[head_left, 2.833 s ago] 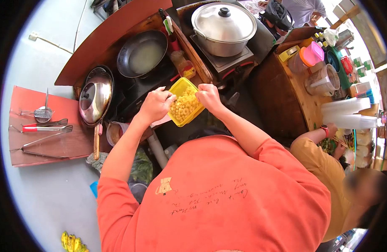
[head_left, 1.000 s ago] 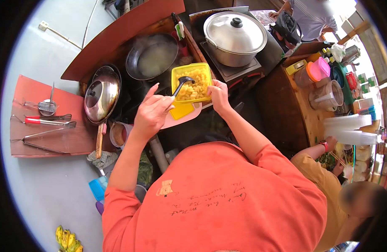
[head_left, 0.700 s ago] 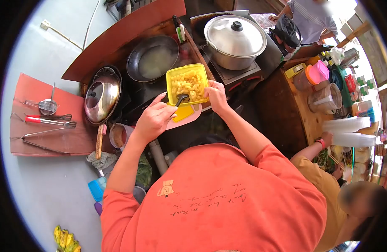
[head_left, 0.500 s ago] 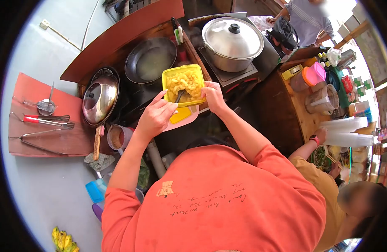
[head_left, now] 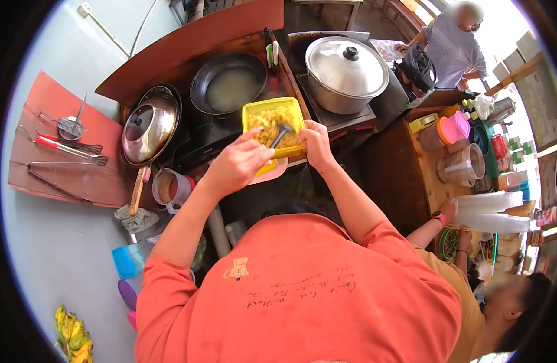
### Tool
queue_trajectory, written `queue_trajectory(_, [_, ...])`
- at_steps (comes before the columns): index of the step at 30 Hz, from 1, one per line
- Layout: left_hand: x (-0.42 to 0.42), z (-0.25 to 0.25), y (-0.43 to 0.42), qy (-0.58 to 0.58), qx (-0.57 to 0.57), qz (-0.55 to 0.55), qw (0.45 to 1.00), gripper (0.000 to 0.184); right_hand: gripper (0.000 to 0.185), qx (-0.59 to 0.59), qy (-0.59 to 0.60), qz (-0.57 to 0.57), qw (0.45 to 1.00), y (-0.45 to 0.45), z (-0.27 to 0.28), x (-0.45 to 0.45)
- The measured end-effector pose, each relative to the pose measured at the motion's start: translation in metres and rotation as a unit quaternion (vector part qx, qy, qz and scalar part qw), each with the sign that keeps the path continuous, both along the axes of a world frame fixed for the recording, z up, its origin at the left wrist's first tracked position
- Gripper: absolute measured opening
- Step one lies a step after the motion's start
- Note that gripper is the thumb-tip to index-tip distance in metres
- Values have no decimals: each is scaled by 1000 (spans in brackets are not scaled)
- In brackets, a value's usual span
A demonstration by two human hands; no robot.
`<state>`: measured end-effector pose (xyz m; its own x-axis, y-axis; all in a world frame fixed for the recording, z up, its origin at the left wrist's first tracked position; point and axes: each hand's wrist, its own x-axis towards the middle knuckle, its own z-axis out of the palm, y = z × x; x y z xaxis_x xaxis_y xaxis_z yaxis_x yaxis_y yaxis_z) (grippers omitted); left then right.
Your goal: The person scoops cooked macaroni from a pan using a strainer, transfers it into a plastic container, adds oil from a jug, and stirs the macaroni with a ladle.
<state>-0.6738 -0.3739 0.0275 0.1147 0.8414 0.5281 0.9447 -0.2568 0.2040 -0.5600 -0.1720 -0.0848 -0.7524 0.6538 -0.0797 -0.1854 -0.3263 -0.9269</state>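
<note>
A square yellow plastic container (head_left: 298, 115) holds yellow food pieces (head_left: 271, 118) that look like curled macaroni. My right hand (head_left: 318, 144) grips the container by its right rim, thumb and fingers closed on it. Slightly blurred, my left hand (head_left: 241, 162) is closed round the handle of a dark spoon (head_left: 283, 130). The spoon's head shows on top of the food, tilted toward the right side. Below the container is a pale pink-edged piece (head_left: 271, 173) with yellow on it, partly covered by my left hand.
Behind the container stands a dark wok (head_left: 227, 85) with cloudy liquid. A large lidded pot (head_left: 346, 75) is at its right, a lidded pan (head_left: 148, 133) at its left. One co-worker (head_left: 472, 302) works at the right counter; another person (head_left: 454, 45) stands at the far right.
The spoon's head has come up from within the food and now shows on top, farther right. My left hand has shifted with it. The whole view has swung slightly.
</note>
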Motion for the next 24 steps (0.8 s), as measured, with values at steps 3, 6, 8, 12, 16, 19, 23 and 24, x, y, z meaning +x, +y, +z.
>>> queue_trajectory(3, [1, 16, -12, 5, -33, -18, 999, 26, 13, -45, -9, 20, 999, 7, -15, 4])
queue_trajectory(6, [-12, 22, -12, 10, 16, 23, 1000, 26, 14, -45, -23, 26, 998, -1, -5, 4])
queue_trajectory(8, [-17, 7, -3, 7, 15, 4, 1000, 26, 14, -3, 3, 31, 1000, -6, -1, 0])
queue_trajectory(12, [-5, 7, -9, 12, -36, -44, 998, 25, 14, -4, -6, 14, 1000, -1, 4, 0])
queue_trajectory(16, [-18, 18, -22, 16, -11, -27, 999, 32, 14, 17, 18, 24, 999, 1, -3, 0])
queue_trajectory(19, [-24, 14, -19, 54, 34, 19, 998, 31, 15, 33, 23, 39, 998, -7, -1, -4])
queue_trajectory(23, [-17, 4, -16, 84, -7, -23, 996, 24, 16, 28, -3, -14, 1000, -6, 0, -5])
queue_trajectory(24, [-16, 8, -17, 78, 8, -15, 997, 24, 16, 31, -11, -1, 999, -5, -5, -3])
